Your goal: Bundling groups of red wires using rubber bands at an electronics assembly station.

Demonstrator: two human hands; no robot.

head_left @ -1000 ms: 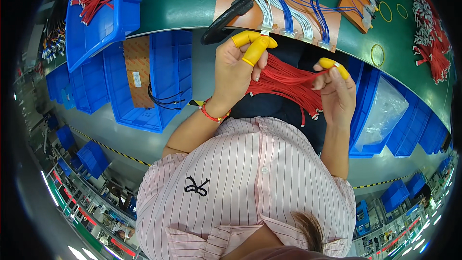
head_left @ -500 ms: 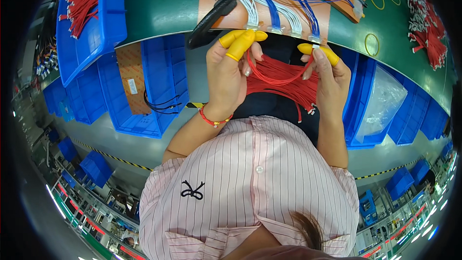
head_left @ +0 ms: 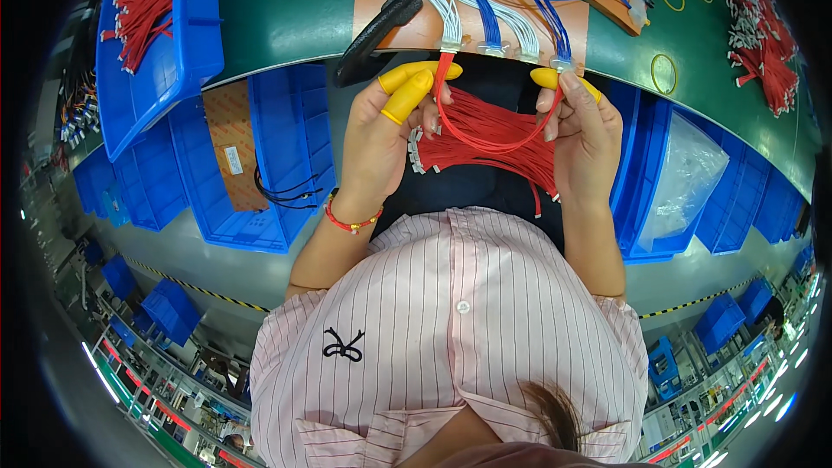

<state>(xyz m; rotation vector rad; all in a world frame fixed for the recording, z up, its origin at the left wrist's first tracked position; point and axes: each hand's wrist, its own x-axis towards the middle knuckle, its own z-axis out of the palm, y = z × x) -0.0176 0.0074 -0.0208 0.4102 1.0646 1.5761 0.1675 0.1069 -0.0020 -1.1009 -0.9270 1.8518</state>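
A looped red cable (head_left: pixel 498 147) hangs between my hands. Its left end meets a white connector (head_left: pixel 450 46) on white wires. My left hand (head_left: pixel 381 121), with yellow finger cots on thumb and index finger, is open beside that end; the index finger reaches behind the red wires and the thumb stands apart from them. My right hand (head_left: pixel 585 126), also in yellow finger cots, pinches the cable's other end at the connector (head_left: pixel 562 63) on blue wires. Beneath the loop, a bundle of red cables (head_left: pixel 494 126) with white plugs lies across my lap.
The connectors line the near edge of an orange-brown board (head_left: pixel 381 13) on the green table (head_left: pixel 277 9). A black handle-like object (head_left: pixel 377 39) lies at its left. Blue bins (head_left: pixel 195 43) flank me, one holding red cables. More red cables (head_left: pixel 767 52) and yellow rings (head_left: pixel 664 74) lie right.
My left hand has drawn back left and down from the white connector, exposing the red wires there. The right hand stays at the other connector, its thumb slightly higher.
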